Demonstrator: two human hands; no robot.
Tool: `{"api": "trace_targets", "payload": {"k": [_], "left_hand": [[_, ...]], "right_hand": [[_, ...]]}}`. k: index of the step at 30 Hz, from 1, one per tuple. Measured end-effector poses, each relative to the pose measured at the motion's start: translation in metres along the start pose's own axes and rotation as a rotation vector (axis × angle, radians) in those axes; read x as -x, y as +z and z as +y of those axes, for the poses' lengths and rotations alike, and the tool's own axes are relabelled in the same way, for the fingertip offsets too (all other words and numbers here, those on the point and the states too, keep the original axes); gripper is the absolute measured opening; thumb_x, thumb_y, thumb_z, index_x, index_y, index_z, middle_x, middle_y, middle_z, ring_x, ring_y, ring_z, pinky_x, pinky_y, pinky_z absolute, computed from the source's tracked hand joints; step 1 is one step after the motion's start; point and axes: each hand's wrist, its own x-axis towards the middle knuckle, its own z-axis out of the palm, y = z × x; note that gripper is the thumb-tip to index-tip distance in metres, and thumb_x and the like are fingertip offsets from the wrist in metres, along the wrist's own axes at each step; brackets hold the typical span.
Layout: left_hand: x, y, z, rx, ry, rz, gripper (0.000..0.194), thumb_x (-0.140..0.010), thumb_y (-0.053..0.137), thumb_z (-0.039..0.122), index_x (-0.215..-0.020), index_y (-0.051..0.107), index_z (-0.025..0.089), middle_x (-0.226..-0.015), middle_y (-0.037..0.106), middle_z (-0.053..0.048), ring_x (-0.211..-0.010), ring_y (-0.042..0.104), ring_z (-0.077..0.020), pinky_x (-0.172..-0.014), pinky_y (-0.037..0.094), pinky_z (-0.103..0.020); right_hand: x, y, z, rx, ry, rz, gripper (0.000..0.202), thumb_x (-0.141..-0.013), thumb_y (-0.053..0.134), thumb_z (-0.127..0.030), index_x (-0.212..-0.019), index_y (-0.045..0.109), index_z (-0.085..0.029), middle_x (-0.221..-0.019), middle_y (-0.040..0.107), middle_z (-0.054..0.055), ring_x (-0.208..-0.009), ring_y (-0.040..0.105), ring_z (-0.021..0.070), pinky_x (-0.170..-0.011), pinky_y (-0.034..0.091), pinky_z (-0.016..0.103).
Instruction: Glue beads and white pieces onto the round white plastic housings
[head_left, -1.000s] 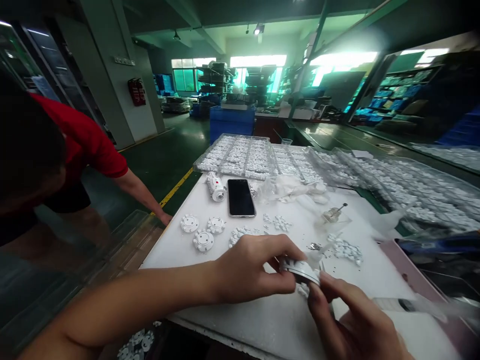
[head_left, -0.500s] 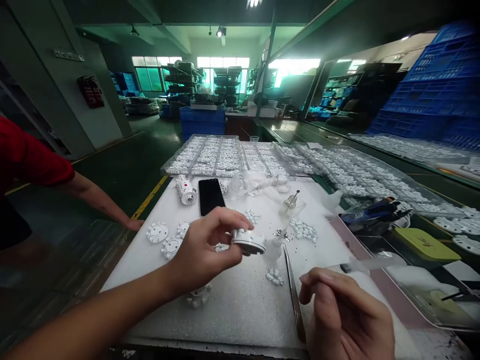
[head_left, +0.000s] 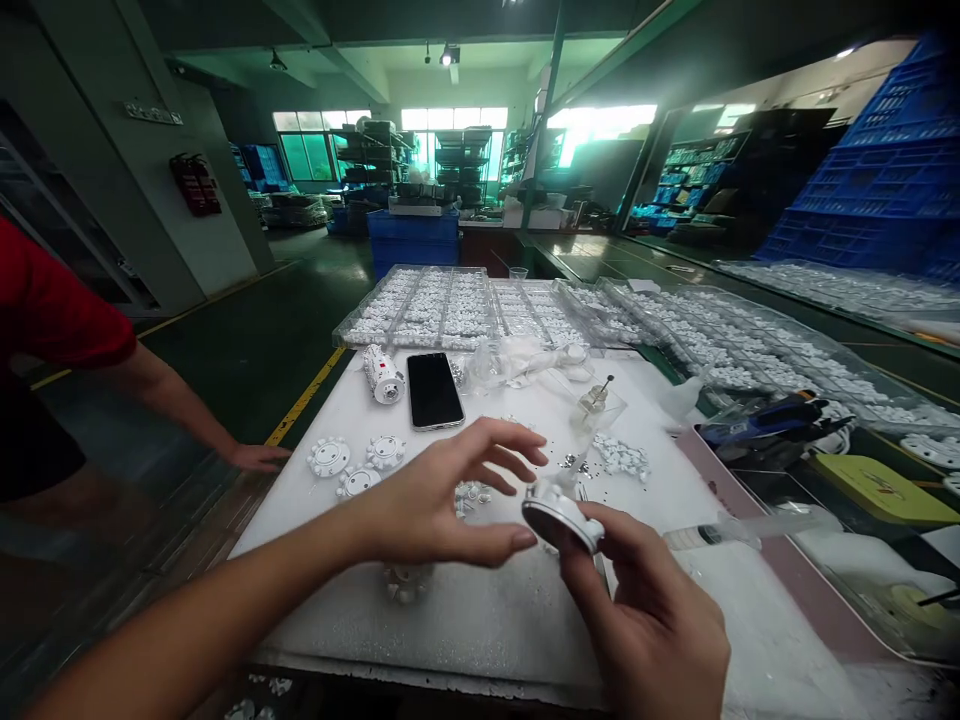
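The right hand [head_left: 656, 605] pinches a white disc [head_left: 556, 518] near the left hand's [head_left: 435, 495] spread fingers.

"What's reaching you?"
"From here, I see bright windows [head_left: 442, 118] behind dark shelves [head_left: 460, 160], a lamp [head_left: 448, 57] glowing above."
"And the floor [head_left: 232, 340]?"
"Dark green, with a yellow line [head_left: 307, 397], and I get a grey wall [head_left: 223, 245] left."

The white knobbed disc [head_left: 556, 516] looks like smooth plastic with a soft sheen. The black rectangular phone [head_left: 436, 390] has a glossy, glass-like face; the crumpled clear film [head_left: 487, 369] looks like shiny plastic; the flat white counter [head_left: 472, 635] looks matt, finely grained.
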Motion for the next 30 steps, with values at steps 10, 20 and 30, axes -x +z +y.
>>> {"api": "trace_targets", "payload": {"k": [10, 20, 30], "left_hand": [[-0.008, -0.013, -0.022, -0.752, -0.187, -0.115, 0.018, -0.083, 0.075, 0.03, -0.095, 0.066, 0.019, -0.1, 0.062, -0.005, -0.102, 0.051, -0.0246, -0.082, 0.046, -0.036], [-0.008, -0.004, -0.033, -0.758, -0.251, -0.151, 0.011, -0.087, 0.071, 0.025, -0.093, 0.067, 0.017, -0.099, 0.062, -0.006, -0.106, 0.049, -0.0257, -0.084, 0.045, -0.036], [-0.014, -0.011, -0.021, -0.684, -0.31, -0.119, 0.023, -0.087, 0.069, 0.04, -0.097, 0.068, 0.019, -0.103, 0.064, -0.006, -0.103, 0.052, -0.0251, -0.082, 0.046, -0.036]], "right_hand": [[0.011, -0.008, 0.018, 0.054, -0.117, 0.016, 0.016, -0.092, 0.062, -0.014, -0.106, 0.064, -0.022, -0.087, 0.067, -0.001, -0.072, 0.062, 0.0087, -0.069, 0.051, 0.015], [0.018, -0.007, 0.023, 0.099, -0.205, -0.034, 0.025, -0.092, 0.06, -0.012, -0.115, 0.064, -0.021, -0.096, 0.07, 0.002, -0.081, 0.067, 0.0124, -0.073, 0.054, 0.021], [0.026, -0.001, 0.017, -0.182, -0.006, 0.521, 0.012, -0.083, 0.072, -0.015, -0.094, 0.071, -0.019, -0.071, 0.063, 0.0, -0.059, 0.055, 0.0129, -0.052, 0.04, 0.028]]}}
